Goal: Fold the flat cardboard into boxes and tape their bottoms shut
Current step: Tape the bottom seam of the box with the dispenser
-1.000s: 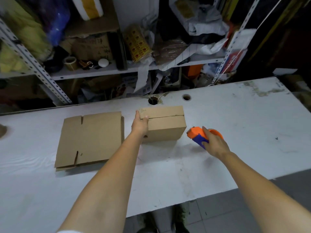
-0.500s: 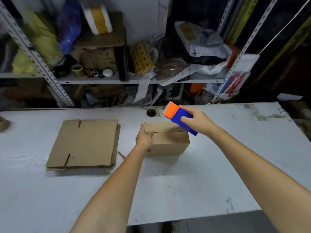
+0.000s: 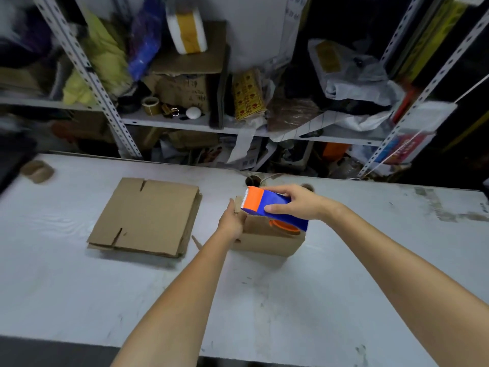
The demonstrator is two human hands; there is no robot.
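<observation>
White worktable (image 3: 291, 300): 1 brown cardboard box (image 3: 267, 242) folded, seemingly untaped; flat cardboard stack (image 3: 145, 215) unfolded.
Left hand (image 3: 231, 221) fingers grip its edge; right hand (image 3: 296, 205) fingers clasp orange-and-blue plastic tape dispenser (image 3: 264, 203).

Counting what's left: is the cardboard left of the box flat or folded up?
Flat: the cardboard lies level on the table, its flap slits showing and no sides raised.
</observation>
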